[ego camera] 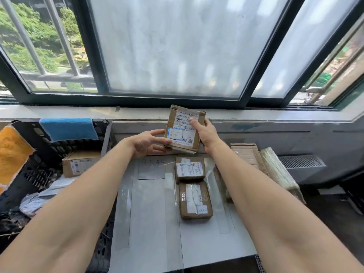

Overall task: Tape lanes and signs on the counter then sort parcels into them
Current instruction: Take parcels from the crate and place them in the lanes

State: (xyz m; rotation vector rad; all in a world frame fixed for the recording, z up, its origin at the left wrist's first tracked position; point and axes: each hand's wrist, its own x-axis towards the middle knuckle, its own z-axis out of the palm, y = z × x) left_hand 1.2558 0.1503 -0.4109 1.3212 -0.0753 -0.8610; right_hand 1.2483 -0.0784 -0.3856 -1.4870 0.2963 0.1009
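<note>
Holding one brown parcel (182, 129) up between both hands, label toward the camera, above the far end of the counter (149, 223). Left hand (146, 143): fingers curled under the lower left corner, thumb along the left edge. Right hand (204, 133): wrapped round the right edge, one fingertip lying on the label. Probably reading the label before choosing a lane.

Below, in a lane marked by clear tape strips (124, 201): two sorted parcels (190, 170) lying end to end, touching or nearly so. Just left of the far one, a grey sign card (151, 168), writing too faint to read. Further left, a black crate (45, 150) with another box (80, 164) inside, a blue cloth (69, 129) and an orange cloth (11, 152) over its rim. To the right, flattened cardboard (246, 154) beside a wrapped bundle (279, 174).

Likely trouble from here:
- Wrong lane, from a label partly hidden under that fingertip.
- A set-down straddling a line, since clear tape under window glare barely shows.
- Knocking the two sorted parcels askew while lowering close beside them.
- A slip from a grip on edges only.
</note>
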